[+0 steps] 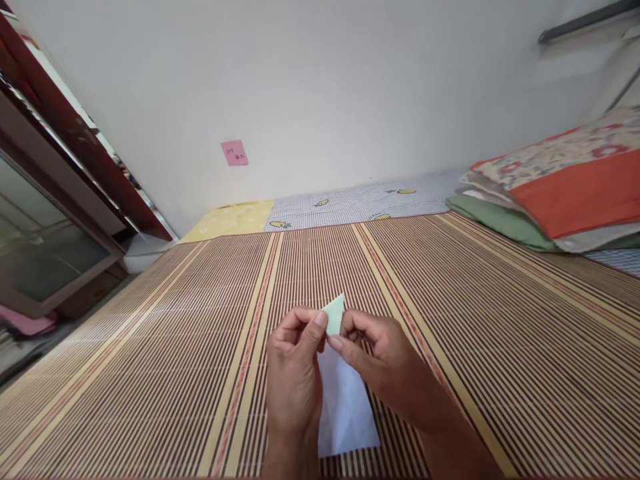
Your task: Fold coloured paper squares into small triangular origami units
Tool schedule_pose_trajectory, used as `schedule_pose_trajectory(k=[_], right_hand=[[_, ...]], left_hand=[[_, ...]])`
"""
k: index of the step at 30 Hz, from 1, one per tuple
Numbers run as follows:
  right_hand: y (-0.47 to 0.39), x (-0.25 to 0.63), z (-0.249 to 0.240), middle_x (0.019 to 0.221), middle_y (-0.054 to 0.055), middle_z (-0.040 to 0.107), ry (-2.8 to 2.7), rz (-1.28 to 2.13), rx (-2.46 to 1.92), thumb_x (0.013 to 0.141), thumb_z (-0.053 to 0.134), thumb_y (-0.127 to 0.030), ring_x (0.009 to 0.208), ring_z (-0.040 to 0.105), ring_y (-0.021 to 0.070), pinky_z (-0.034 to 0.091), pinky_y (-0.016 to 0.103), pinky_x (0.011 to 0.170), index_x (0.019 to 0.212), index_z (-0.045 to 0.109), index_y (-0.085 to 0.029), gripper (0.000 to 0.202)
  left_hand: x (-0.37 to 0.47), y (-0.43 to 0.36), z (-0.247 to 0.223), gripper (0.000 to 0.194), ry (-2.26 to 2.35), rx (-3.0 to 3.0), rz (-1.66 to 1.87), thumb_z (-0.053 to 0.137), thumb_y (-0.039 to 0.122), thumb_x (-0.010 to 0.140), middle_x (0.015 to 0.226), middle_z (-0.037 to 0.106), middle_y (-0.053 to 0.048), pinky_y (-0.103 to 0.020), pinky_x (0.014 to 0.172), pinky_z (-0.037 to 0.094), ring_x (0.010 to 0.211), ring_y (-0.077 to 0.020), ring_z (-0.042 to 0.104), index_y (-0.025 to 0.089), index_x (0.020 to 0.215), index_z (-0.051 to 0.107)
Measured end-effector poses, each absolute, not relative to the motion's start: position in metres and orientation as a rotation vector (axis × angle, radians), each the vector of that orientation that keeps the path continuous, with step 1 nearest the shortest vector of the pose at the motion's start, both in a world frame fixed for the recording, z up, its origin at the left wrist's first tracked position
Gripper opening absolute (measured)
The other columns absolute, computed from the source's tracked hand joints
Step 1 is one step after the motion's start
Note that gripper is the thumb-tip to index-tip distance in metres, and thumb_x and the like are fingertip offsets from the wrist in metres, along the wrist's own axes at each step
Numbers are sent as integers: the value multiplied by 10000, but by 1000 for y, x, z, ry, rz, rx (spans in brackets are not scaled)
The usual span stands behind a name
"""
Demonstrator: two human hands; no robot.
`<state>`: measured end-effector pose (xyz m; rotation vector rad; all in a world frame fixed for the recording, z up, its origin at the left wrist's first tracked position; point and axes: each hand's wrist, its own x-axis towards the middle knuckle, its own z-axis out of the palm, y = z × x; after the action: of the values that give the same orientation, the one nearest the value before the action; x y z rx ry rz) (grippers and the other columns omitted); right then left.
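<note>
Status: folding looks in progress. Light-green paper (pixel 335 317) is up off the bamboo mat (pixel 200 353), held between the two hands, tip pointing up. It's already a small pointed shape with slanted sides, so I'd judge at least one fold is in. Layer count and back side: hidden by fingers.

Left hand (pixel 295 367) is clamped on the paper's left edge, thumb on front. Right hand (pixel 383 353) has thumb and curled fingers at the lower right edge; can't tell if it's pinching or just steadying.

White sheet (pixel 345 407) lies on the mat below the hands, neither hand gripping it; faint creases, upper end partly covered. Paper not yet set down; folds left, if any: can't tell.
</note>
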<state>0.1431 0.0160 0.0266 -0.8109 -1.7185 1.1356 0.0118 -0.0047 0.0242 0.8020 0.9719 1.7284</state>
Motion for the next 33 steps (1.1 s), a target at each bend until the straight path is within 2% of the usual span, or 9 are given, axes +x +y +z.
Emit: schedule_pose_trajectory(k=[4,11,14,18,23,28,33], right_hand=[[14,142,28,663,-48,486,-1762,1054,-796,954,560,-229,611,441,111,337,266,556,739,568,-189,218],[13,147,29,641,-51,458,-1830,994,-816,982,530,-283,579,422,113,318,270,528,740,567,-192,262],[14,152,30,655,-52,494,-1812,1004,-785,993,556,-304,594,452,110,349,261,549,746,563,-199,268],[17,158,31,745,-38,601,-1681,945,-785,975,597,-258,683,545,119,422,256,632,833,619,-208,152],[18,156,32,752,-32,629,-1662,908,-785,953,558,-175,700,579,130,452,267,657,850,634,-211,133],[16,148,32,695,-52,586,-1610,692,-872,853,578,-90,641,530,120,429,259,617,808,625,-211,138],[15,143,29,744,-36,617,-1620,492,-844,859,585,-47,673,550,122,435,260,634,801,646,-206,180]], left_hand=[[15,-4,27,297,859,635,1678,894,315,694,584,513,40,-194,560,382,572,-82,433,152,654,649],[16,0,27,271,765,565,1643,917,261,664,548,510,53,-164,524,374,508,-55,419,144,677,673],[12,-1,28,256,750,632,1610,903,267,695,524,532,52,-145,498,347,476,-43,409,138,704,682],[8,-2,28,214,738,730,1518,834,279,795,500,568,40,-136,458,299,426,-33,401,139,736,683],[10,-1,27,192,748,761,1507,819,286,811,541,618,18,-149,512,377,481,-60,485,148,767,693],[15,-2,28,164,802,827,1547,792,281,831,607,666,-10,-189,612,465,563,-91,566,142,779,722],[22,-2,27,181,851,822,1630,804,313,812,634,650,-10,-198,635,463,602,-95,548,135,807,768]])
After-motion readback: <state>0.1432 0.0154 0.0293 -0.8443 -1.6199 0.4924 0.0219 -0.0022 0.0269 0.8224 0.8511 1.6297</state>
